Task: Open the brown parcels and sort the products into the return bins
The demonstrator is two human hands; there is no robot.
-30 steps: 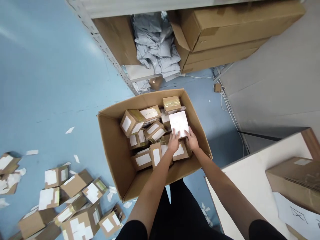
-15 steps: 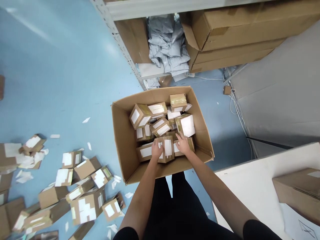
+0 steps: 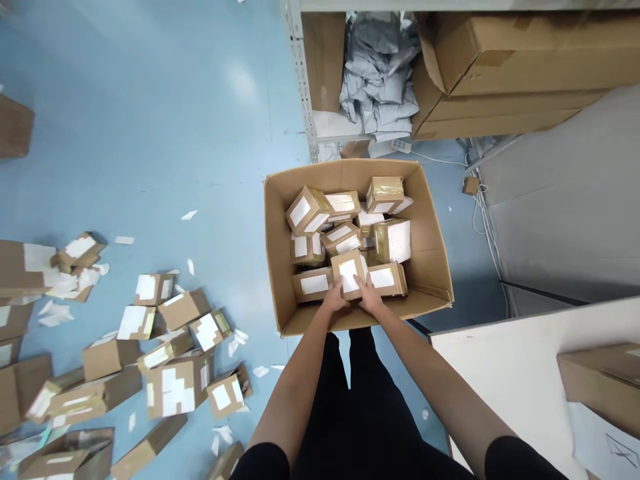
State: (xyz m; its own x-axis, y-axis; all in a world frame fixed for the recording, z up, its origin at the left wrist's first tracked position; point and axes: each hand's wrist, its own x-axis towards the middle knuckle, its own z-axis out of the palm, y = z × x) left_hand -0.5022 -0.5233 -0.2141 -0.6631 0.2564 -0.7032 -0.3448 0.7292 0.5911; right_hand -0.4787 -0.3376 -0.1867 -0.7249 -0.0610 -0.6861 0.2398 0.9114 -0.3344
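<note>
A large open carton (image 3: 279, 293) stands in front of my legs, holding several small taped cardboard boxes with white labels. Between my two hands is one small cardboard box (image 3: 349, 270), tilted, its white label facing up, near the carton's front wall. My left hand (image 3: 335, 298) grips its lower left side, and my right hand (image 3: 370, 295) grips its lower right side with fingers over the label. Close to the left hand lies a long labelled box (image 3: 314, 285); another labelled box (image 3: 384, 279) sits just beyond the right hand.
Many small boxes (image 3: 173, 387) and paper scraps lie on the blue floor at left. A metal rack (image 3: 305, 87) at the top bears grey mailer bags (image 3: 383, 80) and big cartons (image 3: 525, 60). At lower right is a white tabletop (image 3: 493, 360) with a carton; cables (image 3: 487, 227) run along the wall.
The small box between my hands has turned and tilted, its label now upward. My right hand has come off the neighbouring boxes onto its right side. The view has shifted left.
</note>
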